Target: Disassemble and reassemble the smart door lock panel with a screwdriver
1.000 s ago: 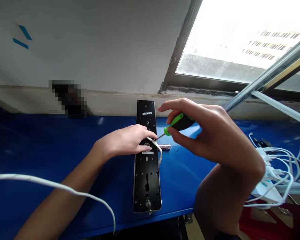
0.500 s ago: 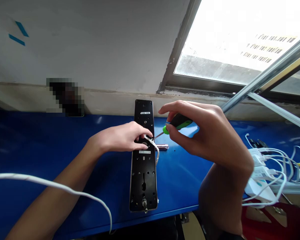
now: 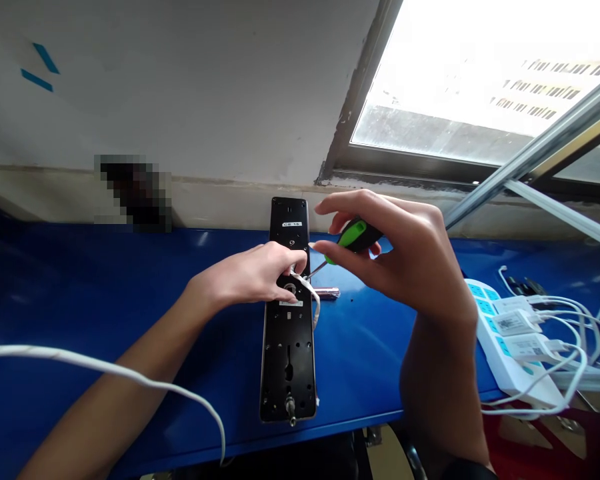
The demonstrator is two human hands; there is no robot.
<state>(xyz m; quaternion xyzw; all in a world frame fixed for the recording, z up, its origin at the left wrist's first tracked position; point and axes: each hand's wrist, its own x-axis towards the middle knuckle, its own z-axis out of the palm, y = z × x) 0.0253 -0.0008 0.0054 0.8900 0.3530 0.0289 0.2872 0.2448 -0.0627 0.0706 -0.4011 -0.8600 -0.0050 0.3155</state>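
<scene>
From where I stand, the step in hand looks like screwdriver work in a fiddly spot. The long black plate lies on the blue tabletop, with its far end toward the wall. The right grip is closed on the green and black handle of the screwdriver. The thumb is on one side of it, and the pointer finger sticks out past it, off the handle. The thin metal part slants down to the plate's right edge, close to the white cord. I can't see if the tip sits in a screw.

The left grip lies over the middle of the plate. Its thumb and pointer finger are a little apart, and the cord comes out from under the fingers. I can't tell if they pinch it or just press on it.

I think the next move calls for a still left grip and a small, careful push or turn on the right, so the tip doesn't slip onto the cord.

So the plate is right under the left grip, and it is below and to the left of the right one. A shiny little bar sits just beside the plate's right edge.
</scene>
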